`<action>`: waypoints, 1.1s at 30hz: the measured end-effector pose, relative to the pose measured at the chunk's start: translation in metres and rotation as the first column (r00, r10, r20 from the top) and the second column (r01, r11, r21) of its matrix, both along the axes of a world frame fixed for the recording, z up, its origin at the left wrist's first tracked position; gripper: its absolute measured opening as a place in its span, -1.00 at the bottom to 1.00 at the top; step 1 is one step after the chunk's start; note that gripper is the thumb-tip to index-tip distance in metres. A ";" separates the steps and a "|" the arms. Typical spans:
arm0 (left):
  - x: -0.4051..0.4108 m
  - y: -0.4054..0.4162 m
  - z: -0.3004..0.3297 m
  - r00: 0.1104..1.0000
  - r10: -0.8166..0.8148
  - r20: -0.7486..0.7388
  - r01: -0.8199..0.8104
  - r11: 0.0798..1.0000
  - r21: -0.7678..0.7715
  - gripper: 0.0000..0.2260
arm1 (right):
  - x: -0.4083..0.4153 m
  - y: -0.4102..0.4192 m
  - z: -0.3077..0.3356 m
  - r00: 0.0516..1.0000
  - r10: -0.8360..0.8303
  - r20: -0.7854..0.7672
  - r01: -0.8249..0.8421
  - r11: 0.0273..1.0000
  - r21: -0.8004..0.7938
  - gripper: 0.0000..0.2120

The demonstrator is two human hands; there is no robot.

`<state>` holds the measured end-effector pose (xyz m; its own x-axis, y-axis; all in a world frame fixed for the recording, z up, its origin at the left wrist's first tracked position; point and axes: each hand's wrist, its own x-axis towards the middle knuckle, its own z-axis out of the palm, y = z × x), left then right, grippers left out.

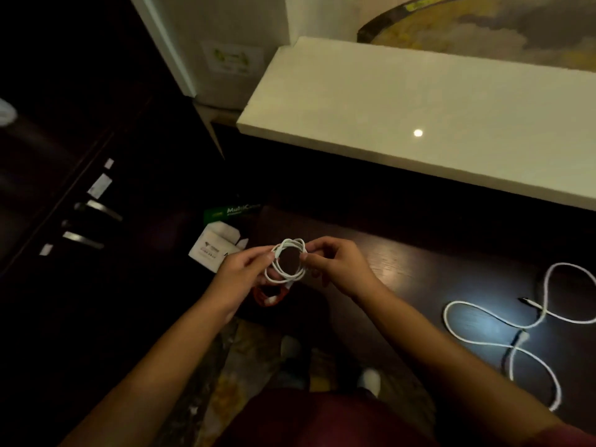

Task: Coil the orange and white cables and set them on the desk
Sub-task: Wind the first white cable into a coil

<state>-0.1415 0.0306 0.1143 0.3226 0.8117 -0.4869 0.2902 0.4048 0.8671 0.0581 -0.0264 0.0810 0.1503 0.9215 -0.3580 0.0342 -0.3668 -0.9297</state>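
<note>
- white thin charging cable wound into a small round coil (288, 261) sits up in the air between both hands, above the near-left corner of the dark wooden desk (419, 272); this desk is the landmark for everything below.
- left hand (245, 271) has its fingers curled, pinching the left side of the coil; right hand (335, 262) pinches the right side between thumb and fingertips, with the other fingers bent.
- coil faces up toward the camera, its open ring roughly flat-on, with no real long axis since it is near circular; a short tail with a plug seems to hang from its lower edge, though that part is hard to read.
- orange-red cable bundled into a tight coil (269, 295) lies just below the hands, at the desk's near-left edge; i judge that one finished, though whether it rests fully on the desk is not clear in the dim light.
- second white cable, longer and loose in wide loops (503, 330), lies spread over the right part of the desk, running roughly near-to-far, still uncoiled.
- by my reckoning the job is past the midpoint: orange done, one white coil nearly ready to set down, one white cable left to wind.
- small white cardboard box (214, 250) sits off the desk's left end.
</note>
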 end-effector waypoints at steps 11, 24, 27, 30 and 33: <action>-0.063 0.042 -0.081 0.993 -0.043 -0.108 0.016 0.971 -0.237 -0.80 | -0.067 0.034 -0.076 0.991 0.079 0.112 -0.054 0.976 -0.209 -0.92; -0.059 0.052 -0.118 0.960 -0.198 -0.196 0.162 0.969 -0.188 -0.83 | -0.074 0.028 -0.089 0.983 0.054 0.175 0.011 0.936 -0.353 -0.85; -0.063 0.053 -0.121 0.938 -0.243 -0.246 0.210 0.966 -0.151 -0.83 | -0.077 0.028 -0.089 0.980 0.060 0.187 0.014 0.929 -0.370 -0.83; -0.064 0.053 -0.122 0.941 -0.242 -0.236 0.210 0.966 -0.154 -0.80 | -0.077 0.028 -0.092 0.980 0.058 0.192 0.021 0.924 -0.382 -0.81; -0.062 0.054 -0.119 0.936 -0.259 -0.239 0.231 0.963 -0.141 -0.78 | -0.075 0.029 -0.094 0.976 0.065 0.207 0.024 0.916 -0.401 -0.78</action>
<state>-0.2040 0.0844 -0.0049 0.3597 0.6606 -0.6589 0.5960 0.3807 0.7070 -0.0173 0.0023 -0.0131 0.2463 0.7114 -0.6582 0.2253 -0.7025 -0.6750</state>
